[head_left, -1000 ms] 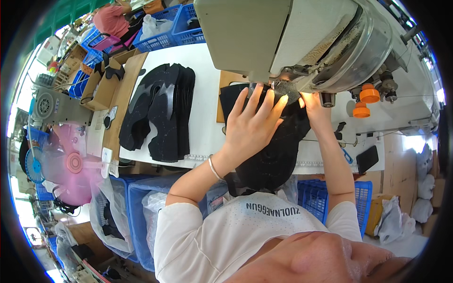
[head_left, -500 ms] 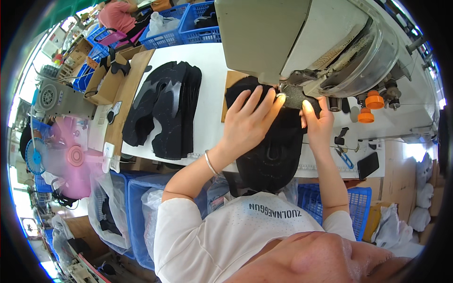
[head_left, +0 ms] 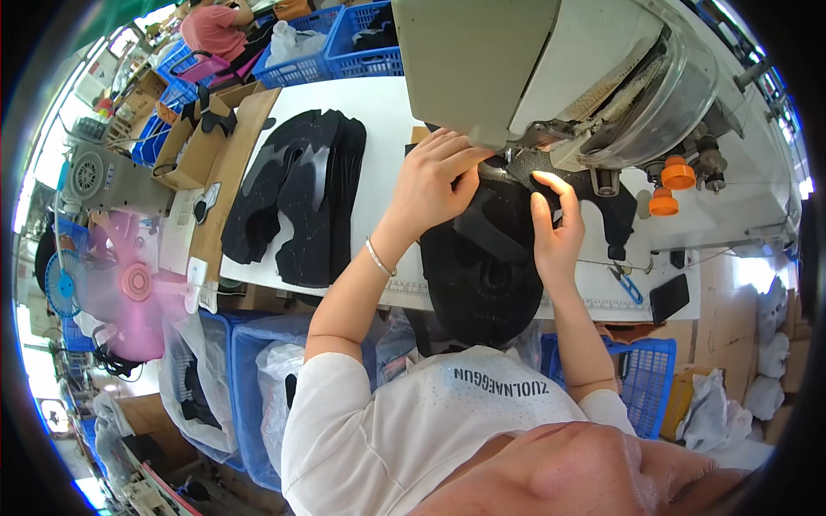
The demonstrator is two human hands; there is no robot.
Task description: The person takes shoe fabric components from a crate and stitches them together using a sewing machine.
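Note:
Under the head of a sewing machine (head_left: 482, 69) lies a black fabric piece (head_left: 495, 301), its rounded near end hanging over the table's front edge. A folded black flap rests across its middle. By the needle area is a grey mesh patch (head_left: 540, 163). My left hand (head_left: 437, 182) is closed, fingers bent together at the fabric's far left edge beside the machine head; whatever they grip is hidden. My right hand (head_left: 557, 230) is open at the fabric's right side, thumb and index finger apart, the index fingertip close to the mesh patch.
A stack of black cut fabric pieces (head_left: 301, 198) sits on the white table to the left. Blue scissors-like snips (head_left: 628, 285) and a dark phone (head_left: 669, 298) lie at the right. A pink fan (head_left: 136, 282) stands far left; blue crates (head_left: 366, 56) stand behind, where another person sits.
My left hand has moved left and away from the needle, its spread fingers now bent in. My right hand has come slightly nearer and left, its fingers parting. More black fabric shows to the right.

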